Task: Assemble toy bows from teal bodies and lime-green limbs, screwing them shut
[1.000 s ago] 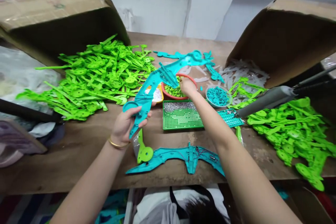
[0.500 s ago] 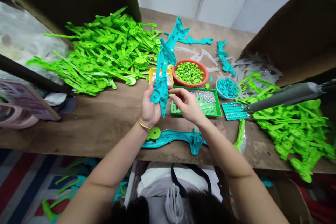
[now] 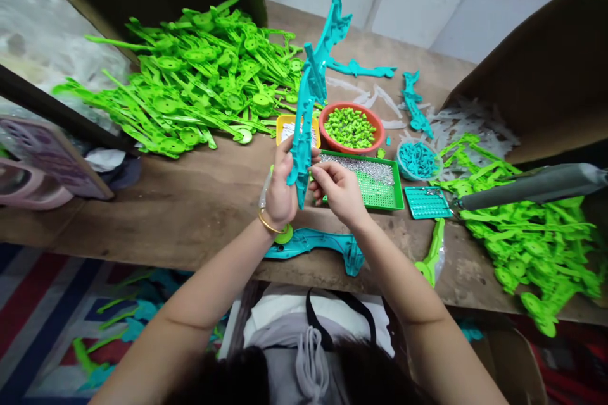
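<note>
The left hand [image 3: 280, 195] clasps the long curved teal plastic piece [image 3: 315, 82] near-upright above the brown wooden worktop [image 3: 213, 196], apparently steadying it for the right hand [image 3: 339, 191] (fingertips pinched together, contents unclear).

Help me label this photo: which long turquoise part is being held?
The raised part, gripped in the left hand; the front part and two rear parts lie on the table.
</note>
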`<state>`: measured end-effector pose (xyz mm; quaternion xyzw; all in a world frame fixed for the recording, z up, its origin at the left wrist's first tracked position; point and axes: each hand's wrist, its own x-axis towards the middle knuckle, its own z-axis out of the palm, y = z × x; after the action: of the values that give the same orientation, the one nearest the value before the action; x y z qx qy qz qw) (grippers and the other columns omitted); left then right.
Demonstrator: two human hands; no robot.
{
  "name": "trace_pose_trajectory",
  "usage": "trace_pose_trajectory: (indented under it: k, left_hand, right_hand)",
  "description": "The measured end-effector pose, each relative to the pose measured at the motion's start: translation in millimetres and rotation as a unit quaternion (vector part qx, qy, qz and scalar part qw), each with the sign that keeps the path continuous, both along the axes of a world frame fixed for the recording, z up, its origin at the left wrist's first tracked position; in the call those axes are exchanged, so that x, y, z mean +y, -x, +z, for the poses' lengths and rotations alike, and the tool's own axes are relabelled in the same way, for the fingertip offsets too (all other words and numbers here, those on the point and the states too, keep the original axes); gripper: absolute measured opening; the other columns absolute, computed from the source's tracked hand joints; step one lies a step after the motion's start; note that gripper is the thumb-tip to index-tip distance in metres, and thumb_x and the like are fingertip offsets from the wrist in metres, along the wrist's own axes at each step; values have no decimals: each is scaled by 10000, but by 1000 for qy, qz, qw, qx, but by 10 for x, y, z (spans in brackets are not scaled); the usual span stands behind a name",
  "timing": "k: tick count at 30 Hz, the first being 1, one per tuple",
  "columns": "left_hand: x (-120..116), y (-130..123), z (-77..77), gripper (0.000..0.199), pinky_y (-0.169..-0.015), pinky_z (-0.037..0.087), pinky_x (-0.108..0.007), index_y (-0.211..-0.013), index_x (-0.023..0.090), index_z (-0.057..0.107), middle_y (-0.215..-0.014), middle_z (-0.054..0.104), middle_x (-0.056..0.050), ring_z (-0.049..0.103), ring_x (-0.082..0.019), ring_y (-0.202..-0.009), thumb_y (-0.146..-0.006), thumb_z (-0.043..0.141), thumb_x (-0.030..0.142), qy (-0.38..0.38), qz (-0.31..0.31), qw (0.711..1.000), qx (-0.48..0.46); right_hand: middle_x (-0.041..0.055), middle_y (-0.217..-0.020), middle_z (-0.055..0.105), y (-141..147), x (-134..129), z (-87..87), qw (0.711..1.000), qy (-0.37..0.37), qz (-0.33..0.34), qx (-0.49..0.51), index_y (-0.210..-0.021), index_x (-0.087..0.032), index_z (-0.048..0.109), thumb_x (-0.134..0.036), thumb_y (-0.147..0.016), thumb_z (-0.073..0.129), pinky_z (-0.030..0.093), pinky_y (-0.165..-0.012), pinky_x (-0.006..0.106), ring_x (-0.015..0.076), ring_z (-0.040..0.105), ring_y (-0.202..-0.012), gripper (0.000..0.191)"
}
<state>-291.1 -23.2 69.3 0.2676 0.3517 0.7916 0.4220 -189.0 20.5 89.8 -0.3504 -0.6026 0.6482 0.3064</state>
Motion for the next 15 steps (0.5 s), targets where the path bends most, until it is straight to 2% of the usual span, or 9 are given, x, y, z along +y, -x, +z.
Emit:
trace_pose_trajectory:
  k: [5, 9, 12, 15]
  left_hand:
    - [-55, -25, 24, 415, -941, 496, -351, -1213, 269, 563, -1077, 700, -44, 630, -223, -1102, -865, 564, 495, -5, -12, 1000, 15]
    - [-67, -48, 24, 430, -972, 478, -350, -1239, 276, 556, -1114, 687, -39, 617, -220, -1110, -866, 572, 487, -5, 2, 999, 34]
    - [-65, -46, 12, 428, -977, 476, -355, -1237, 279, 566, -1122, 680, -39, 605, -227, -1120, -863, 576, 486, 4, -10, 998, 55]
    - [-86, -64, -20, 419, -972, 479, -359, -1235, 291, 562, -1125, 677, -40, 590, -233, -1151, -866, 579, 488, -13, -19, 999, 27]
  right_hand:
    - [-50, -607, 627, 14, -84, -23, 998, 37, -19, 37, -806, -214, 597, -475, -775, 675, 498, -449, 214, 66, 557, -478, 274]
    - [-43, -596, 641, 20, -150, -57, 996, 45, -41, 59, -814, -208, 597, -496, -763, 680, 522, -467, 228, 76, 575, -479, 304]
    - [-41, -601, 640, 19, -168, -77, 996, 50, -44, 56, -815, -211, 583, -497, -758, 684, 526, -480, 244, 85, 580, -493, 309]
    - [-36, -614, 627, 2, -125, -79, 997, 52, -35, 43, -812, -214, 587, -512, -759, 684, 509, -499, 253, 87, 561, -508, 317]
